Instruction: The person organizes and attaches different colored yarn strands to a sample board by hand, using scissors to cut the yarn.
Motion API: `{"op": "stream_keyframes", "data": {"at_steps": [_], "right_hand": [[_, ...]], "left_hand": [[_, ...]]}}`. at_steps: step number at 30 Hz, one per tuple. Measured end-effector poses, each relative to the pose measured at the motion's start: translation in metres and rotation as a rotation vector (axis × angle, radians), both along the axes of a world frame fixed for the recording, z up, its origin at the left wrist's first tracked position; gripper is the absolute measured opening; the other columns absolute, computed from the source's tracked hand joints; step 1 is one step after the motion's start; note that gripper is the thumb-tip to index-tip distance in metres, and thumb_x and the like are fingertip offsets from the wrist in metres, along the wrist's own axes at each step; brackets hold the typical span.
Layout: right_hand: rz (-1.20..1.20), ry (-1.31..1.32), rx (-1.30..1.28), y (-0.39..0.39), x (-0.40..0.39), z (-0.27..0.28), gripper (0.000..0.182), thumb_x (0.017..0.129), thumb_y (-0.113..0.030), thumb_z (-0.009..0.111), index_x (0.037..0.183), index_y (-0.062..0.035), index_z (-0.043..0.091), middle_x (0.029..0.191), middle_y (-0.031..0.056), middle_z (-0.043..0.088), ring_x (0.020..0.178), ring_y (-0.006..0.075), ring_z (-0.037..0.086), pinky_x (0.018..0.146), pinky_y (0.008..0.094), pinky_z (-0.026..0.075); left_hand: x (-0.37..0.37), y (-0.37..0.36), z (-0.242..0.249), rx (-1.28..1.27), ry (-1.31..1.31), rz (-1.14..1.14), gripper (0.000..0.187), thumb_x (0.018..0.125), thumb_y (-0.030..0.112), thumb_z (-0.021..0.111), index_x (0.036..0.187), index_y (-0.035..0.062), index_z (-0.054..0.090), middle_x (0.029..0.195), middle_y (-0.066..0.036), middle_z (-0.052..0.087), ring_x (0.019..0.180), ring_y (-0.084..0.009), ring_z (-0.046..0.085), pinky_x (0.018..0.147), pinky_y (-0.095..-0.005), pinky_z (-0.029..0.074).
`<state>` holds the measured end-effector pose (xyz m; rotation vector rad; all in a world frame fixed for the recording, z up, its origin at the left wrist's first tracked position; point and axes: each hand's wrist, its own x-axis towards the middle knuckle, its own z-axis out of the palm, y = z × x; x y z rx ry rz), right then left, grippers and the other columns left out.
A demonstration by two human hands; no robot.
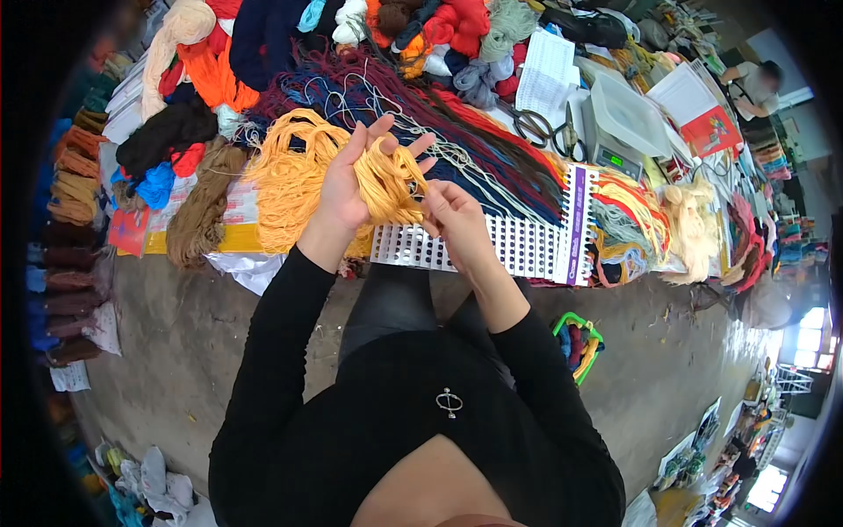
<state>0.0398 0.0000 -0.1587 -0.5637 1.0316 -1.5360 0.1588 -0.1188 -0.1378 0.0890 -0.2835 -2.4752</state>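
Observation:
A bundle of golden-yellow yarn (386, 186) lies looped over the palm and fingers of my left hand (344, 189), which holds it up above the table's front edge. Some of its fingers are spread behind the strands. My right hand (458, 227) pinches the yarn at its right end, thumb and fingertips together. Left of my hands, a larger heap of the same yellow yarn (294, 176) spreads on the table. Below and to the right lies a white card with rows of holes (492, 246), partly covered by my right hand. Its purple-labelled strip (575, 224) stands at the right end.
Long dark strands (457, 154) cross the table behind my hands. Scissors (531, 127) lie beside a scale with a clear plastic tub (623, 114). Coloured skeins crowd the back and left. A green basket (580, 347) stands on the floor. Another person (755, 88) is at far right.

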Motion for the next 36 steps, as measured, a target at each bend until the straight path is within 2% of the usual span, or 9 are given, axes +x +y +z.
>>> {"op": "stream_keyframes", "data": {"at_steps": [13,16,19,22,25,28,31,34,36], "right_hand": [[0.064,0.224,0.052,0.010,-0.012,-0.017,0.013,0.090,-0.016,0.060,0.090,-0.0033,0.061,0.068,-0.0025,0.053,0.058,0.0050,0.045,0.052,0.0193,0.036],[-0.295,0.508,-0.125,0.022,-0.040,-0.011,0.011,0.091,-0.013,0.056,0.090,-0.0022,0.061,0.077,-0.0001,0.056,0.066,0.0054,0.047,0.062,0.0182,0.038],[-0.526,0.271,-0.154,0.051,-0.103,0.014,0.023,0.095,-0.022,0.052,0.107,-0.0028,0.059,0.112,0.0089,0.059,0.102,0.0169,0.057,0.088,0.0334,0.048],[-0.569,-0.199,-0.366,0.103,-0.213,0.014,0.028,0.097,-0.022,0.046,0.107,0.0020,0.056,0.125,0.0168,0.050,0.119,0.0283,0.047,0.101,0.0449,0.041],[-0.487,-0.043,-0.596,0.187,-0.364,0.027,0.029,0.094,-0.020,0.051,0.113,0.0005,0.050,0.112,0.0120,0.056,0.109,0.0231,0.052,0.103,0.0427,0.037],[-0.987,0.262,-0.562,0.225,-0.387,0.113,0.021,0.092,-0.021,0.053,0.075,-0.0121,0.045,0.065,-0.0020,0.041,0.059,0.0109,0.041,0.057,0.0226,0.035],[-1.214,0.572,-0.152,0.158,-0.291,0.151,0.013,0.092,-0.017,0.049,0.081,-0.0118,0.053,0.062,-0.0070,0.039,0.054,0.0055,0.036,0.050,0.0206,0.028],[-0.866,1.365,0.155,0.112,-0.253,0.056,0.020,0.093,-0.020,0.051,0.102,-0.0046,0.061,0.073,-0.0036,0.053,0.063,0.0091,0.049,0.057,0.0223,0.042],[-0.557,0.970,-0.029,0.077,-0.196,-0.019,0.025,0.092,-0.021,0.054,0.111,-0.0059,0.062,0.079,0.0030,0.061,0.072,0.0101,0.056,0.068,0.0255,0.046]], "left_hand": [[0.007,-0.008,-0.001,0.012,-0.048,0.040,0.036,0.099,0.035,0.039,0.114,0.0068,0.057,0.081,-0.008,0.065,0.112,-0.0342,0.055,0.103,-0.0551,0.036],[0.011,-0.014,-0.007,-0.043,-0.320,-0.321,0.048,0.097,0.040,0.041,0.118,-0.0011,0.053,0.080,-0.016,0.064,0.108,-0.0382,0.057,0.082,-0.0486,0.054],[0.038,-0.038,-0.025,-0.144,-0.308,-0.571,0.050,0.096,0.041,0.044,0.123,-0.0005,0.051,0.073,-0.010,0.060,0.059,-0.0162,0.059,0.045,-0.0215,0.047],[0.095,-0.098,-0.019,-0.294,-0.678,0.058,0.048,0.093,0.032,0.051,0.130,0.0019,0.045,0.073,-0.003,0.055,0.054,-0.0080,0.050,0.040,-0.0175,0.038],[0.195,-0.201,-0.020,-0.241,-0.168,0.247,0.048,0.095,0.022,0.047,0.138,0.0050,0.034,0.102,-0.011,0.056,0.077,-0.0157,0.058,0.058,-0.0250,0.052],[0.232,-0.196,0.050,-0.435,0.199,0.406,0.053,0.096,0.028,0.044,0.142,0.0080,0.030,0.151,-0.021,0.018,0.119,-0.0301,0.047,0.086,-0.0420,0.048],[0.206,-0.174,0.062,-0.636,-0.350,0.756,0.040,0.097,0.027,0.045,0.129,0.0048,0.048,0.120,-0.014,0.055,0.100,-0.0215,0.056,0.081,-0.0352,0.049],[0.128,-0.113,0.021,-0.253,-0.304,0.207,0.022,0.093,0.020,0.056,0.109,0.0063,0.058,0.087,-0.004,0.062,0.061,-0.0091,0.055,0.053,-0.0188,0.047],[0.081,-0.068,-0.033,-0.130,-0.261,-0.184,0.026,0.091,0.022,0.057,0.113,0.0069,0.057,0.090,-0.005,0.062,0.054,-0.0046,0.049,0.043,-0.0168,0.042]]}}
